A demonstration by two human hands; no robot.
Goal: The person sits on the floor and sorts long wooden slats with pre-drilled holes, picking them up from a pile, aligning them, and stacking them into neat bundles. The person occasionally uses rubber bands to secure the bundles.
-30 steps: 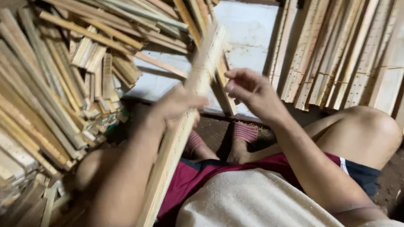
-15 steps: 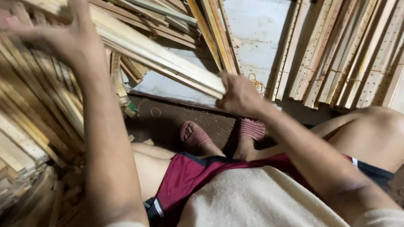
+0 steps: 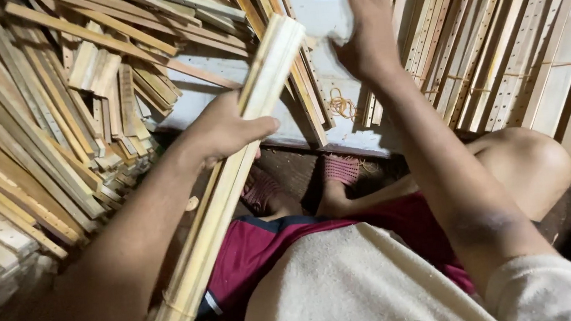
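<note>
Gripping a bundle of wooden slats (image 3: 231, 179) mid-length, left hand (image 3: 223, 128) fingers clamped; stiff, light, probably splintery; right hand (image 3: 364, 31) reaching onto the white board (image 3: 316, 11), fingers curled, grip unclear.

Slat bundle (image 3: 231, 179) bottom end cut off

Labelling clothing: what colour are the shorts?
Dark red shorts, with a darker hem edge; seen in the head view.

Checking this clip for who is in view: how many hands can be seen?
2. The left hand grips a bundle of wooden slats; the right hand reaches onto the white board ahead. No other person's hand shows.
</note>
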